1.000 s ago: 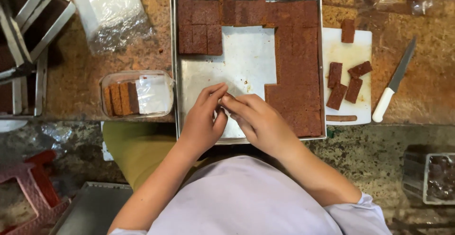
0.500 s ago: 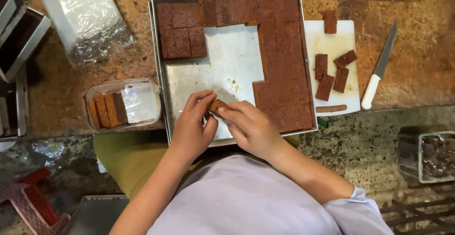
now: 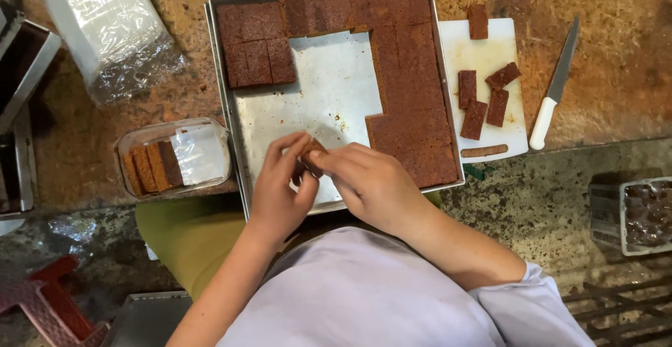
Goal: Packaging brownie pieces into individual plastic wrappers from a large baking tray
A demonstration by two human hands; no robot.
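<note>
My left hand (image 3: 278, 191) and my right hand (image 3: 371, 182) meet over the near edge of a large metal baking tray (image 3: 329, 102). Together they pinch a small brown cake piece (image 3: 310, 158) between their fingertips. The tray holds a cut brown slab cake (image 3: 413, 109) along its right side and far edge, with cut squares (image 3: 255, 46) at the far left. Its middle shows bare metal with crumbs.
A clear plastic box (image 3: 175, 158) with three cake slices sits left of the tray. A white cutting board (image 3: 486, 95) with cake offcuts and a white-handled knife (image 3: 553, 88) lie to the right. A wrapped stack of plastic boxes (image 3: 105, 28) is at far left; a filled box (image 3: 633, 214) at right.
The view has shifted so the tray sits more to the left. Both hands have stayed together at the tray's near edge, and the cake piece between the fingertips shows more plainly.
</note>
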